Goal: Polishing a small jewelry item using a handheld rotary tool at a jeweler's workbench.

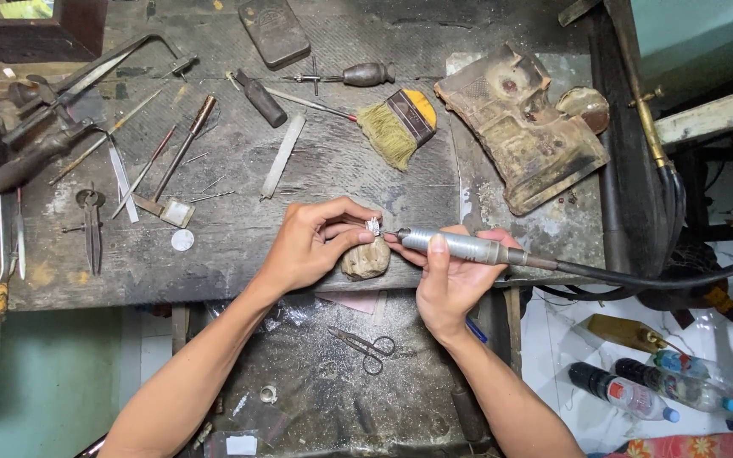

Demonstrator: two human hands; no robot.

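Red-labelled bottles (629, 392) on floor, lower right

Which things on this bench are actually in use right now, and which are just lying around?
In use:
left hand pinching small silver piece
right hand gripping grey metal rotary handpiece
tan worn bench peg

Lying about:
yellow-bristled brush
small metal scissors
flat steel file
round silver disc

Two hands are shown, left (311, 246) and right (451, 284). One rotary handpiece (460, 247), one small silver piece (373, 226) and one worn wooden peg (366, 259) are counted between them. On the tabletop (239, 246) one brush (399, 125), one flat dark case (274, 32) and one round disc (181, 240) are seen. One pair of scissors (365, 347) lies below. Three bottles (663, 390) are counted on the floor.
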